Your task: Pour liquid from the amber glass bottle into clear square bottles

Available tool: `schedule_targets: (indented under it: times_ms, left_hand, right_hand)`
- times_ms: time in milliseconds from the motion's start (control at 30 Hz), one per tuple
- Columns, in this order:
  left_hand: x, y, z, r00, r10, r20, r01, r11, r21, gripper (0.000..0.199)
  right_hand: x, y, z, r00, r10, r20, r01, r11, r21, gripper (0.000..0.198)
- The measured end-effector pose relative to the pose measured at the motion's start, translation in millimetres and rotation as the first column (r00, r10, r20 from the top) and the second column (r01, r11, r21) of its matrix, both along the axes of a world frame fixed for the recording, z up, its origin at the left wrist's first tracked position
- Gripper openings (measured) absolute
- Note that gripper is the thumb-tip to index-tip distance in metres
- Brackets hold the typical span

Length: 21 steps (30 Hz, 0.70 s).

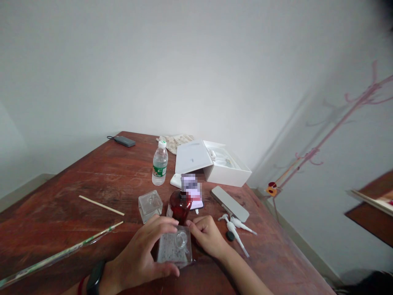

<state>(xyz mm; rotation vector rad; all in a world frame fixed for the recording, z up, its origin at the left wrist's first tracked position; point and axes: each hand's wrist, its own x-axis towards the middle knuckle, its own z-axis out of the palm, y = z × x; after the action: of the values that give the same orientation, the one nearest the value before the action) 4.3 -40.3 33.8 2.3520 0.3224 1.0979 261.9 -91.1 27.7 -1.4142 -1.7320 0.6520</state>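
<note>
A square clear glass bottle (175, 247) lies flat on the tabletop (92, 176) near its front edge, its round mouth facing up. The left hand (143, 254) grips its left side, and the right hand (208, 235) rests curled against its right edge, just before a brown bottle (179, 207)

No legible txt; water bottle (159, 163) label too small, phone (192, 190) screen blurred

Soft even indoor light, slightly dim; faint shadows on wall (196, 61); wide-angle bend at edges; pixelated patch mid-frame.
</note>
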Motion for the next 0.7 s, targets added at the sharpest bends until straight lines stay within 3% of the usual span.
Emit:
schedule_targets:
  times_ms: [367, 433, 567, 600, 700]
  left_hand:
    - [1, 2, -2.4, 1.000, -0.004, 0.026, 0.003, 1.000, 0.028, 0.073]
    - [0, 2, -3.2, 0.999, 0.004, 0.043, -0.005, 1.000, 0.019, 0.072]
    - [0, 5, -6.1, 0.998, 0.042, 0.038, -0.042, 0.999, -0.005, 0.072]
    - [0, 6, -6.7, 0.998, 0.050, 0.036, -0.050, 0.999, -0.006, 0.072]
    - [-1, 6, -6.5, 0.997, 0.061, 0.050, -0.060, 0.998, -0.013, 0.070]
  right_hand:
    - [4, -2, 2, 0.999, 0.033, 0.033, -0.032, 0.998, -0.046, 0.071]
    - [5, -4, 7, 0.998, 0.034, 0.045, -0.030, 0.997, -0.070, 0.059]
    - [10, -11, 20, 0.997, 0.066, 0.039, -0.060, 0.987, -0.152, 0.009]
    - [12, -13, 23, 0.996, 0.090, 0.026, -0.084, 0.981, -0.175, 0.006]
    - [16, -17, 31, 0.977, 0.205, -0.065, -0.215, 0.936, -0.277, 0.045]
